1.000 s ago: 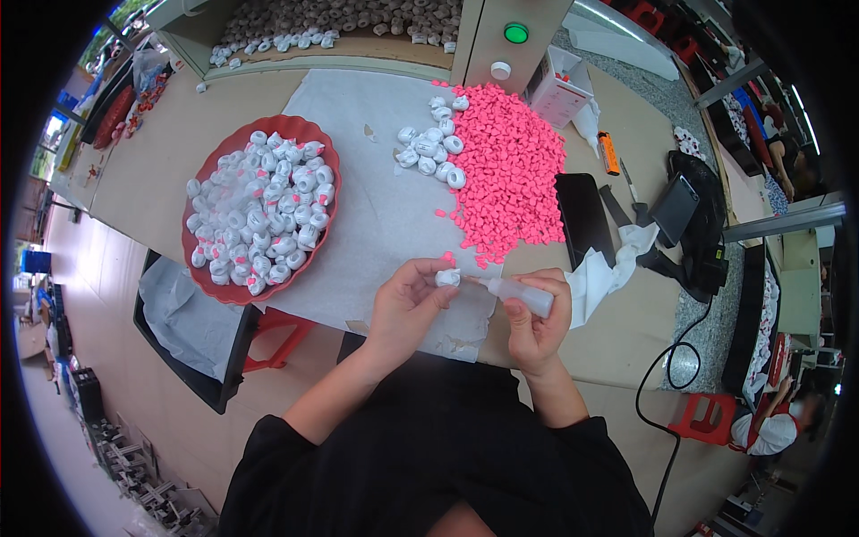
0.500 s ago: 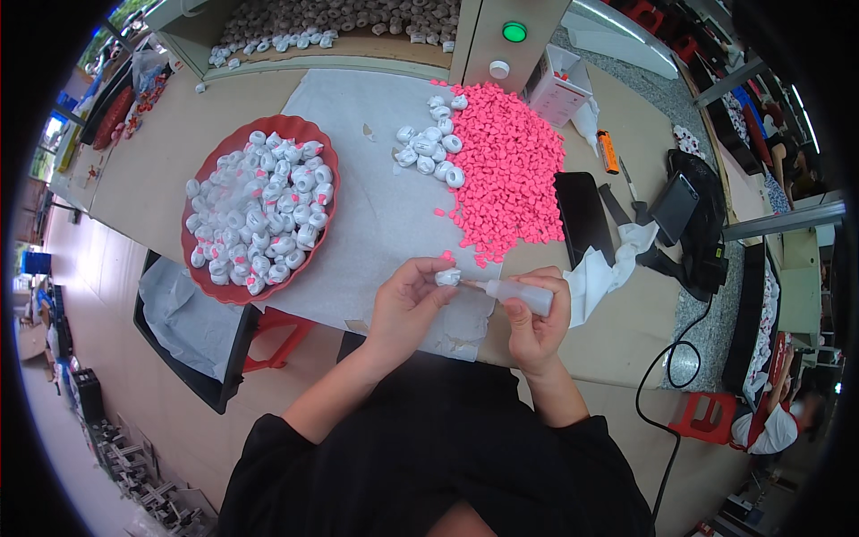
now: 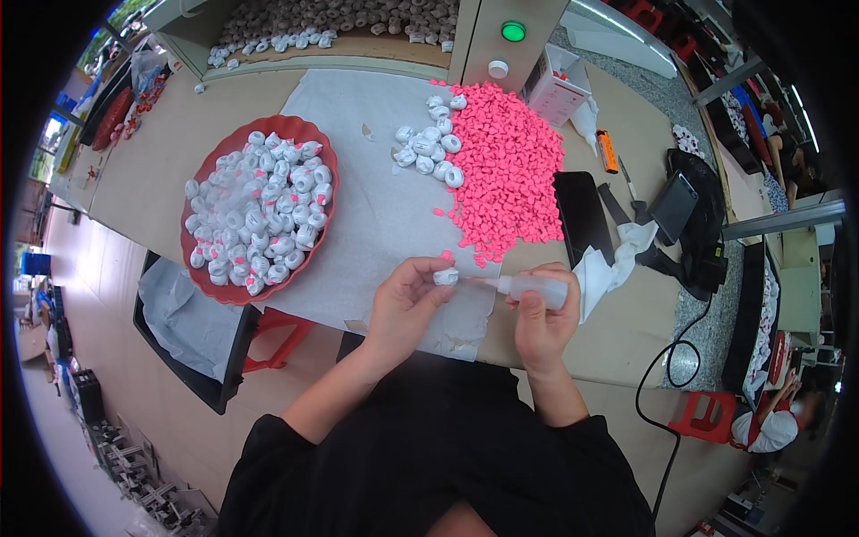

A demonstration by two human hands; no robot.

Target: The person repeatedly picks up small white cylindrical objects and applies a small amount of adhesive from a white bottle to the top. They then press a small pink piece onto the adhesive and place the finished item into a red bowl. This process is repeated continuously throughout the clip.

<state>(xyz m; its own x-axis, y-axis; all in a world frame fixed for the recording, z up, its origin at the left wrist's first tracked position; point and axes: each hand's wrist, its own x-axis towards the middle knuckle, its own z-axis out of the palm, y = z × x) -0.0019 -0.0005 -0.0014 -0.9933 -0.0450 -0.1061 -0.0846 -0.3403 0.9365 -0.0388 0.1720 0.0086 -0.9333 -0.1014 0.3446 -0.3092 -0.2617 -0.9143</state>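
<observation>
Between the thumb and fingers of my left hand point(image 3: 407, 300) is a small white rounded piece point(image 3: 445, 277). My right hand point(image 3: 543, 331) is closed round a translucent squeeze bottle point(image 3: 537, 291), its thin nozzle aimed left at the piece. The nozzle's tip ends very close to the piece; whether they touch I cannot tell. Just beyond my hands, a heap of small pink pieces point(image 3: 506, 170) covers the paper sheet point(image 3: 344, 179). Several similar white pieces point(image 3: 429, 145) lie beside the heap. To the left, a red scalloped bowl point(image 3: 331, 192) holds many white pieces, some with pink parts on them.
Right of the heap lie a black phone point(image 3: 583, 215), crumpled white tissue point(image 3: 601, 277), an orange lighter-like object point(image 3: 608, 152) and a knife point(image 3: 629, 179). A white box point(image 3: 559, 94) stands behind. Below the table's left edge sits a black tray point(image 3: 188, 340); a shelf point(image 3: 340, 54) rises at the back.
My right hand has shifted a little to the right, drawing the bottle's nozzle back from the white piece. My left hand has stayed nearly still.
</observation>
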